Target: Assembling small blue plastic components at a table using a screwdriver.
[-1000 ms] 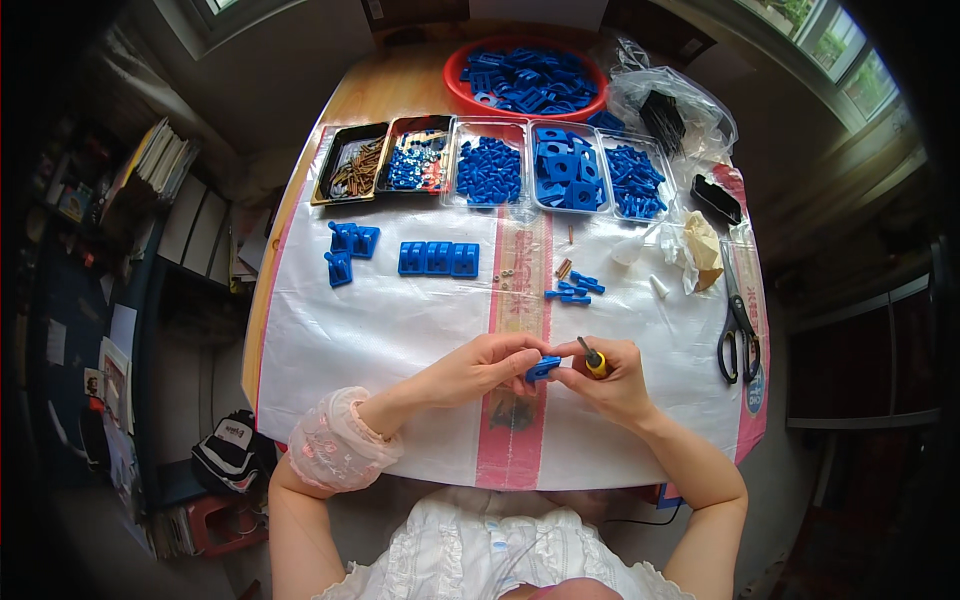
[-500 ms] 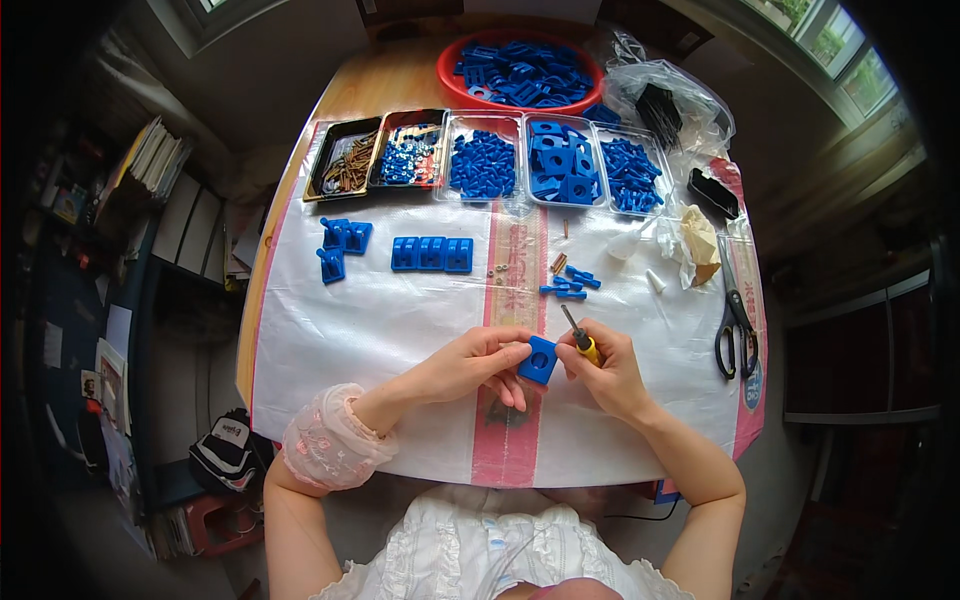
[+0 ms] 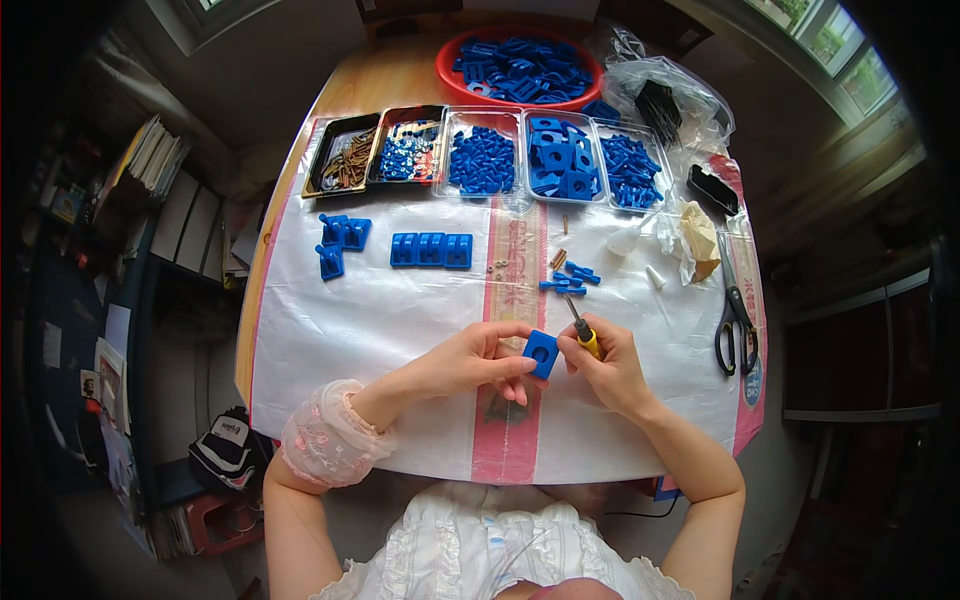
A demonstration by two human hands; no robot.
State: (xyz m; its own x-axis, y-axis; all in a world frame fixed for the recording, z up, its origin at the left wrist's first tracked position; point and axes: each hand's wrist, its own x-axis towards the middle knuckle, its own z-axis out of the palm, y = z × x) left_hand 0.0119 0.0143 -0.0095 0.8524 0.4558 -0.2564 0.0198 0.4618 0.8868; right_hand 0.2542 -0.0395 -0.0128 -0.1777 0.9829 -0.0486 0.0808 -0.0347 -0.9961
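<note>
Between the fingers of my left hand (image 3: 487, 362) is a blue square plastic block (image 3: 541, 353) with a round hole in its face. My right hand (image 3: 608, 365) is closed around a screwdriver (image 3: 586, 337) with a yellow and black handle, its shaft pointing up and away from me. The right fingertips are close by the block's right edge; whether they touch it I cannot tell. Just beyond the screwdriver lie several small blue pegs (image 3: 570, 282) and a few copper-coloured screws (image 3: 558, 259). Small nuts (image 3: 499, 267) rest to their left.
Blue blocks stand in a row (image 3: 431, 251), with a group of blocks bearing levers (image 3: 342, 240) farther left. Behind are trays of screws (image 3: 346, 163), nuts (image 3: 408, 152) and blue parts (image 3: 483, 163). A red basin (image 3: 447, 82) is at the back; black scissors (image 3: 735, 325) lie right.
The block has tilted slightly in my left hand and risen a little, and the left fingers have shifted on it. My right hand keeps the screwdriver, its shaft now more upright.
</note>
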